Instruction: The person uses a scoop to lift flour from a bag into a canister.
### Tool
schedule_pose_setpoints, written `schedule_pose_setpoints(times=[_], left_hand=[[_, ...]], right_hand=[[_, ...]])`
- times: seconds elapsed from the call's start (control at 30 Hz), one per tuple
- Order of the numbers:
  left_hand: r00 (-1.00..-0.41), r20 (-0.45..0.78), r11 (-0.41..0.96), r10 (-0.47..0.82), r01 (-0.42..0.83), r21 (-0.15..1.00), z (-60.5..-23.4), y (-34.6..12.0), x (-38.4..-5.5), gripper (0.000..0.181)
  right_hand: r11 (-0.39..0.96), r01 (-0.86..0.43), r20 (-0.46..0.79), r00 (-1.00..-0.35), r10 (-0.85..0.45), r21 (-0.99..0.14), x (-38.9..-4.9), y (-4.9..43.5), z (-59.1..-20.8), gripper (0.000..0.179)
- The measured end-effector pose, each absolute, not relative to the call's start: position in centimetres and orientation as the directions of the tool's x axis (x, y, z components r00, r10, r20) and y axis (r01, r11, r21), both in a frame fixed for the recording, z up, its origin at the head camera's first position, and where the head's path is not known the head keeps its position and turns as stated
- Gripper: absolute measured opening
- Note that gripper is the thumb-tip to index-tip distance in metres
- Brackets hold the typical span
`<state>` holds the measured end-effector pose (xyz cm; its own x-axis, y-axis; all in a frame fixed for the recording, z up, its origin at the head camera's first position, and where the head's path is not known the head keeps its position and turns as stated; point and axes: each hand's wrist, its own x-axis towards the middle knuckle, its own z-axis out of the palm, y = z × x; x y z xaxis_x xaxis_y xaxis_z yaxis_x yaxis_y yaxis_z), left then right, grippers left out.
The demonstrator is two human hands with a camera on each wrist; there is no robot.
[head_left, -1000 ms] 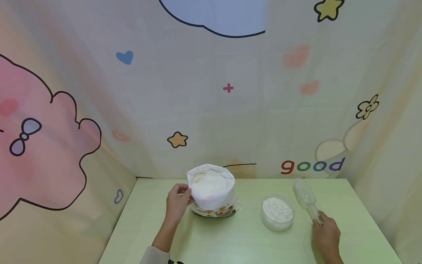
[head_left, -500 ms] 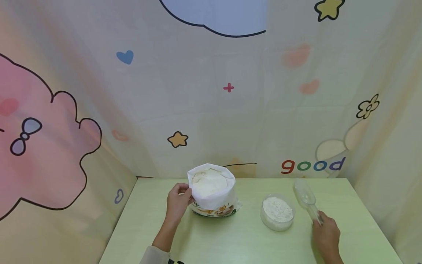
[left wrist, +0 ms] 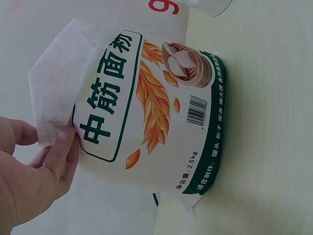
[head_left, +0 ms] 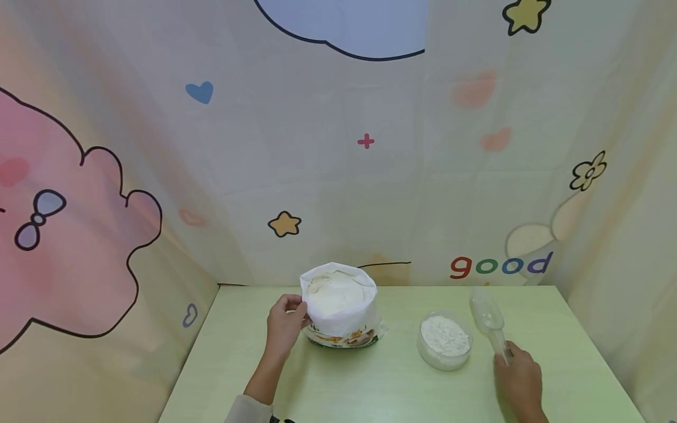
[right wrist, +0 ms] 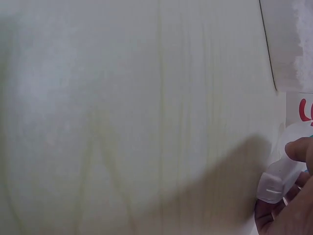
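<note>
An opened flour bag, its white rim folded down and flour showing inside, stands on the table. My left hand pinches the left side of its rim; the left wrist view shows thumb and fingers on the white edge of the bag. On the right, my right hand grips the handle of a clear plastic scoop, whose bowl points away from me. The end of the scoop handle shows between the fingers in the right wrist view. Between bag and scoop sits a clear round bowl filled with flour.
The pale green table reaches back to a hanging cloth printed with cartoon shapes and the word "good". More of that cloth hangs along the left and right sides.
My right hand and the scoop have shifted slightly to the left, towards the bowl. The left hand, bag and bowl hold their places.
</note>
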<state>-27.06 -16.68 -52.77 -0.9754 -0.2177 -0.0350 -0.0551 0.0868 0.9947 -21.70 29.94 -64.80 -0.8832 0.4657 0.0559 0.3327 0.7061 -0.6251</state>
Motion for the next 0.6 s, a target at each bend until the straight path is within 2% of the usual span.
schedule_pose_setpoints(times=[0.33, 0.5, 0.6], left_hand=[[-0.974, -0.032, 0.064, -0.224, -0.048, 0.997, -52.9, -16.8, -26.9, 0.021], [-0.968, -0.005, 0.033, -0.252, -0.014, 0.999, -53.8, -17.2, -26.5, 0.026], [-0.961, 0.019, 0.081, -0.274, -0.003, 0.997, -54.9, -17.8, -26.0, 0.030]], right_hand=[[0.737, 0.313, 0.076, -0.894, 0.441, -0.600, -21.7, 30.0, -65.5, 0.051], [0.764, 0.236, 0.170, -0.896, 0.410, -0.600, -21.1, 29.9, -64.8, 0.055], [0.792, 0.170, 0.263, -0.885, 0.385, -0.586, -20.6, 29.9, -64.0, 0.052]])
